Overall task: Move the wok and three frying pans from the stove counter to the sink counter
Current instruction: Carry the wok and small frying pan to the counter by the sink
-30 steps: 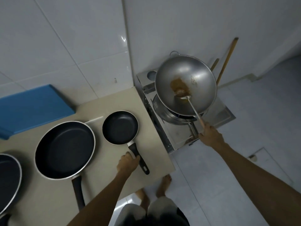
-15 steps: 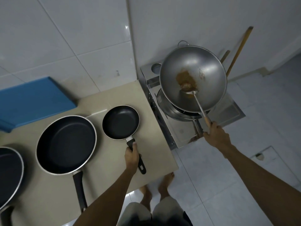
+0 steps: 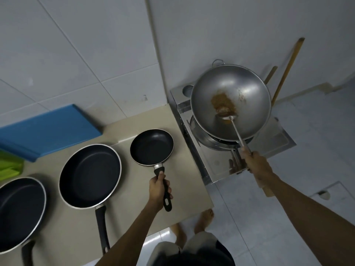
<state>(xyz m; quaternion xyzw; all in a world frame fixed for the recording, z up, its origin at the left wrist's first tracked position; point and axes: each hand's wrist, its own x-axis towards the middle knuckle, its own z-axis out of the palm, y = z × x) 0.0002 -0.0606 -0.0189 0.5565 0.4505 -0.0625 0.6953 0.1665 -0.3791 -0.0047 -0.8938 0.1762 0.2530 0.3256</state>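
A steel wok (image 3: 247,96) with brown residue and a metal ladle (image 3: 227,115) sits tilted above the burner of a steel stove (image 3: 276,143). My right hand (image 3: 255,166) is closed on the handle at the wok's near edge, and the ladle's shaft runs into the same grip. Three black frying pans are on the beige counter (image 3: 184,189): a small one (image 3: 151,146), a medium one (image 3: 90,175) and a large one (image 3: 19,212) cut off at the left edge. My left hand (image 3: 158,189) grips the small pan's black handle.
A blue board (image 3: 48,131) leans on the tiled wall behind the pans, with a green object (image 3: 9,167) beside it. Two wooden sticks (image 3: 288,68) stand behind the stove. My bare feet (image 3: 203,219) are on the tiled floor at the counter's corner.
My left hand went from resting beside the small pan's handle to closing around it. My right hand has kept its grip at the wok.
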